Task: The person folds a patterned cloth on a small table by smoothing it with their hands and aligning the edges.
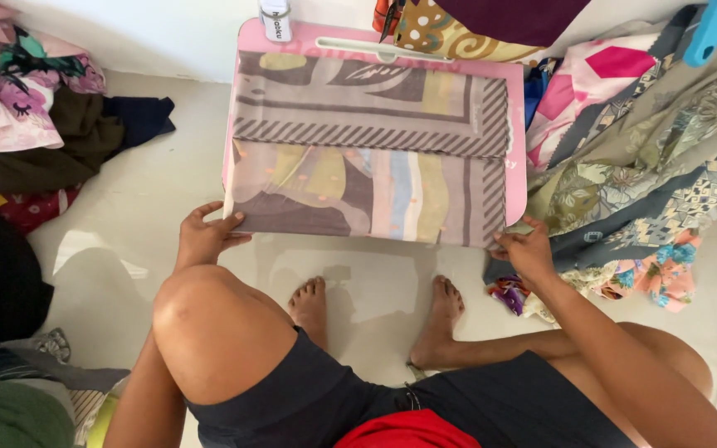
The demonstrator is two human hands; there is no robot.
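Item: folded patterned scarf [371,158], thin grey-mauve cloth with striped borders, lying flat across a small pink lap table [518,178] that serves as counter; the near edge hangs just over the counter's front.

Left hand [207,236]: grip pinching the scarf's near left corner, thumb on top.

Right hand [526,247]: grip pinching the near right corner likewise. Both corners are held apart, apparently to keep the fold taut and square on the board.

Surroundings: heap of patterned fabrics [649,158] to the right, touching the counter's side; mixed clothes pile [35,124] to the left, well apart; pale tiled floor [159,182] beneath; the person's bare feet [375,311] just before the counter.
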